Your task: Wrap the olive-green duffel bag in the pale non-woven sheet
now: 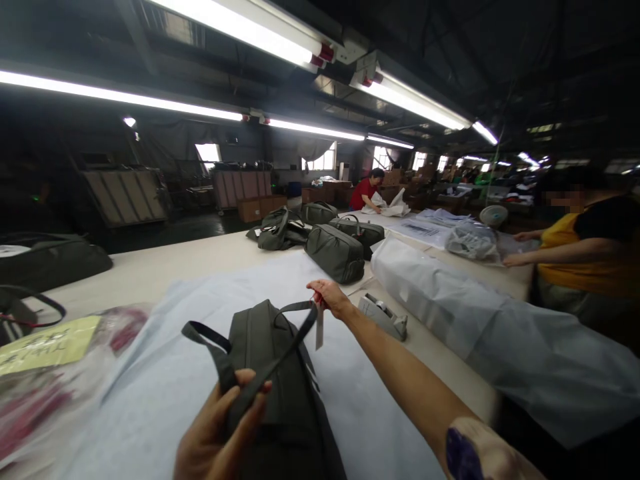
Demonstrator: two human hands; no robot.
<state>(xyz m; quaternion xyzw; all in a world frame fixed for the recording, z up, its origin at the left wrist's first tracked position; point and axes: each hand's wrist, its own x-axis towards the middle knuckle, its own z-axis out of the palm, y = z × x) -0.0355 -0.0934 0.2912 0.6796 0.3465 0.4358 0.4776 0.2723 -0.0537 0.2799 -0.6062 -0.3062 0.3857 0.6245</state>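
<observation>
A dark grey-green bag (280, 373) lies in front of me on white sheeting, its top seam facing up. My left hand (225, 427) is closed round the bag's handle straps near the bag's close end. At the far end of one strap (295, 343), my right hand (330, 297) pinches the strap beside a small red piece. A narrow white tag (319, 327) hangs just below those fingers. The other strap (205, 333) loops up to the left. My palm hides part of the bag's near side.
Several similar bags (335, 252) stand farther along the table. A grey tape dispenser (383, 317) is right of my arm, beside a long translucent plastic sheet (490, 320). Clear-wrapped goods with a yellow note (50, 343) lie left. Co-workers are at the right (585, 253) and far side (367, 193).
</observation>
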